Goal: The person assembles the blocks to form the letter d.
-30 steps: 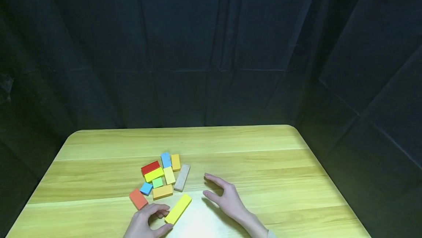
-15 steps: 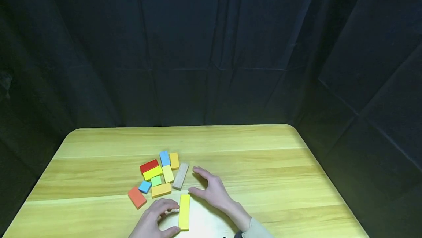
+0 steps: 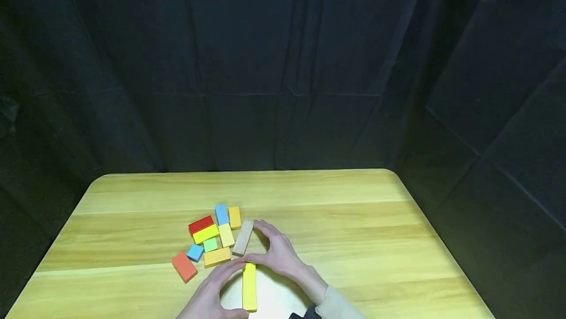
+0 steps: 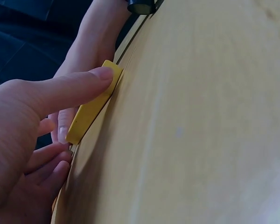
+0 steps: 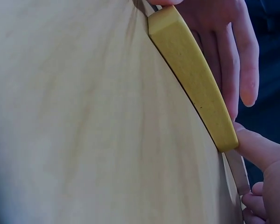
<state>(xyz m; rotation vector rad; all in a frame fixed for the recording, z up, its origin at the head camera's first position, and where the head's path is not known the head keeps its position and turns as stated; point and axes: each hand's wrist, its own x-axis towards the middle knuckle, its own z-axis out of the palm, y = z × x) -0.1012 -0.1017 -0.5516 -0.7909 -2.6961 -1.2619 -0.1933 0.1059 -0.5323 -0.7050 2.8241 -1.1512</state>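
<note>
Right hand (image 3: 278, 255) has come in leftward since a second ago, and the long yellow block (image 3: 249, 288) has swung from a slant to pointing almost straight away from the person

Yellow block: lies on the wooden table (image 3: 353, 225), near side, between the hands; left palm to its left, right wrist to its right and further off

Left hand (image 3: 210, 292): grasping the block lengthwise, thumb on the near end, fingertips at the far end; clearly the nearer hand, spanning the whole long axis

Right hand: grasping nothing that shows; fingers extended, thumb against the block's far end, close by the left fingertips

Grey block (image 3: 243, 238): just beyond that far end, a little left, long axis leaning slightly right as it runs away; right fingertips at its far corner, touching or merely beside, cannot tell

Key relation, my judgement: far end of yellow against near end of grey, nearly in line but not quite parallel, with thumb and fingertips crowding the small gap; any sideways adjustment would hinge there

Coloured cluster (image 3: 211, 245): further left, apart from yellow
</note>
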